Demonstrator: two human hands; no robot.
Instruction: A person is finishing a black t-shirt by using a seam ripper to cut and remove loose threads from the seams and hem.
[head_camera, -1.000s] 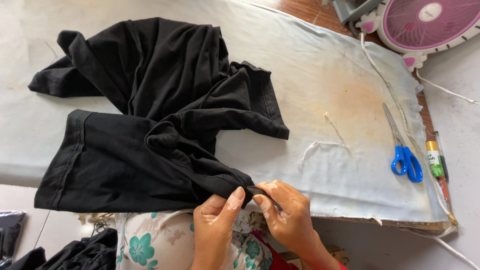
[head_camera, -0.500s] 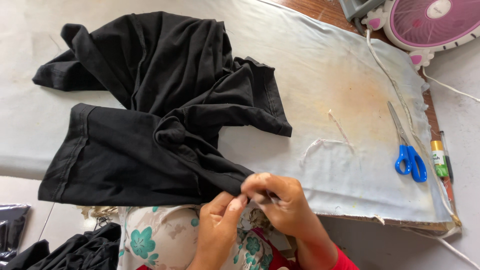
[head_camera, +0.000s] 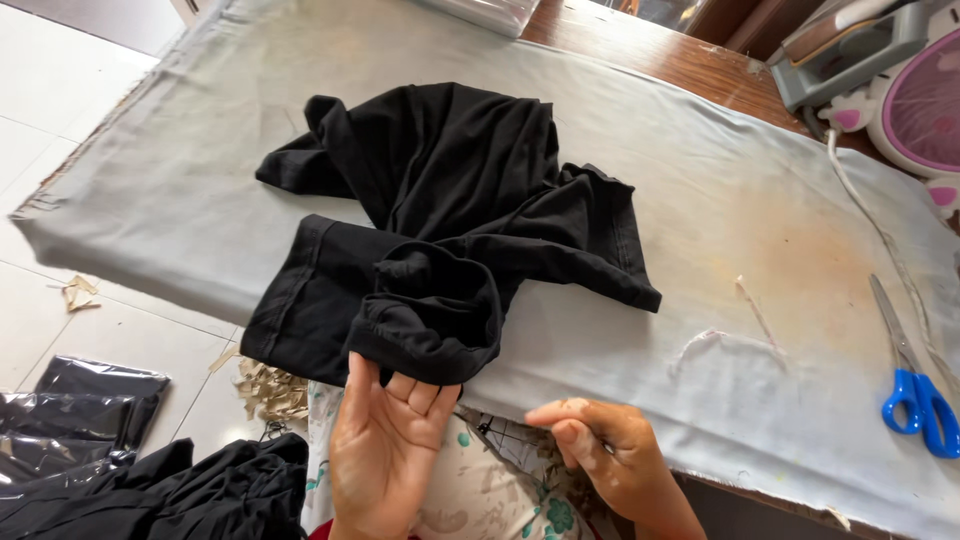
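Black garment (head_camera: 450, 240) lies crumpled on the grey cloth-covered table (head_camera: 720, 240), its rolled hem hanging just over the near edge. Left hand (head_camera: 385, 450) is palm up beneath that hem — fingers (head_camera: 415, 392) open and touching the fabric from below, thumb alongside, clamping nothing. Right hand (head_camera: 610, 450) sits just beside it, off the garment, fingertips pinched narrowly together; whether they hold anything I cannot tell. Well out past the right hand rest blue-handled scissors (head_camera: 915, 385) — beyond them, a pink fan (head_camera: 925, 105). Below the left hand lies a pile of black fabric (head_camera: 170, 495).
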